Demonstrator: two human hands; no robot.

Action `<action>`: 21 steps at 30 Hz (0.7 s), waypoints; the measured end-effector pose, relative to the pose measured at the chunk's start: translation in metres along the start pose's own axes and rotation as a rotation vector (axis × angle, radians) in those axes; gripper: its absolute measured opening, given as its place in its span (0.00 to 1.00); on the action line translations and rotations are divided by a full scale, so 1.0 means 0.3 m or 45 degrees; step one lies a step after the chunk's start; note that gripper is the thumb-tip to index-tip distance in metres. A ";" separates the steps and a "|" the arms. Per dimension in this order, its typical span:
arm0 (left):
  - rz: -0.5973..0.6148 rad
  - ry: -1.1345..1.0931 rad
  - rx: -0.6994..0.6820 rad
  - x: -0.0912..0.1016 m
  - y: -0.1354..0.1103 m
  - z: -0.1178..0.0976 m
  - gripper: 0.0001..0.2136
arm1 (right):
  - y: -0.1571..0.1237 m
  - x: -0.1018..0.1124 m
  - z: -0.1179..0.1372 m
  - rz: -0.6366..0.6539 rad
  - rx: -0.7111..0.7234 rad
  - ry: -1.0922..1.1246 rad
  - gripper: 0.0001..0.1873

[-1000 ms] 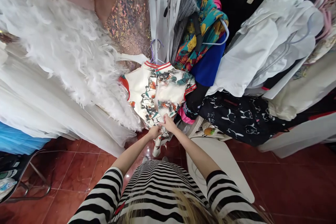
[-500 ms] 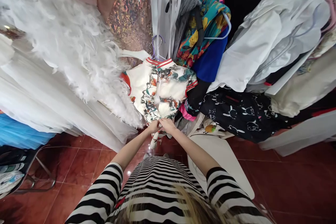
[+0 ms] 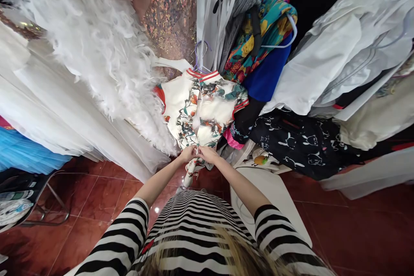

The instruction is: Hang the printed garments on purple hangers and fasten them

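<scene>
A white short-sleeved floral dress (image 3: 210, 112) with red-striped collar and cuffs hangs in front of me on a purple hanger (image 3: 202, 57). Its front gapes down the middle. At the lower end of that opening, my left hand (image 3: 188, 154) pinches one front edge. My right hand (image 3: 208, 154) pinches the other edge close beside it, the fingertips of both nearly touching. What exactly lies between the fingers, a fastener or only cloth, is too small to make out. Below the hands the dress's lower part hangs partly hidden.
White feathery clothing (image 3: 106, 51) and long white gowns crowd the left side. Several garments hang on the right, among them a black patterned one (image 3: 300, 142). A white chair seat (image 3: 271, 198) stands below right, a metal-legged chair (image 3: 53, 194) at left, on red tiles (image 3: 103, 198).
The view has shifted slightly, so the dress and racks sit a little further right. Both hands stay at the same spot on the dress front, with small finger movements.
</scene>
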State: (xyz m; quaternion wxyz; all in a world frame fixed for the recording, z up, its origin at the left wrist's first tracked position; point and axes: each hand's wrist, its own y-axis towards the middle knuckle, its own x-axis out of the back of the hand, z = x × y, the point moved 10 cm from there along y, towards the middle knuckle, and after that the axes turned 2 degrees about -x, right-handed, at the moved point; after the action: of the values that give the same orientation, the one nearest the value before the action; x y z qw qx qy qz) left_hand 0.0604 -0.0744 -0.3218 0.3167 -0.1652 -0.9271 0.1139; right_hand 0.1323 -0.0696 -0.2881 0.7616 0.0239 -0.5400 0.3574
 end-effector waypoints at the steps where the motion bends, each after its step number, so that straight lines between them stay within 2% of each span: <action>1: 0.004 -0.006 0.004 -0.003 0.001 0.000 0.12 | 0.001 0.002 -0.003 0.002 -0.007 0.006 0.07; 11: -0.008 0.009 0.032 0.007 0.006 0.005 0.07 | 0.010 -0.001 0.008 -0.031 -0.040 0.019 0.06; 17: -0.010 0.055 0.025 0.009 0.023 -0.008 0.09 | 0.037 -0.021 -0.017 -0.030 -0.207 0.008 0.08; 21: 0.000 0.065 0.026 0.010 0.030 -0.012 0.10 | 0.052 -0.022 -0.018 -0.001 -0.214 0.000 0.09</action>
State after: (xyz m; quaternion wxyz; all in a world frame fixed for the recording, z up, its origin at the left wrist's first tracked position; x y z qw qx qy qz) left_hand 0.0625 -0.0646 -0.3203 0.3418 -0.1648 -0.9175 0.1191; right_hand 0.1267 -0.0593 -0.3014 0.7611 -0.0400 -0.5681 0.3104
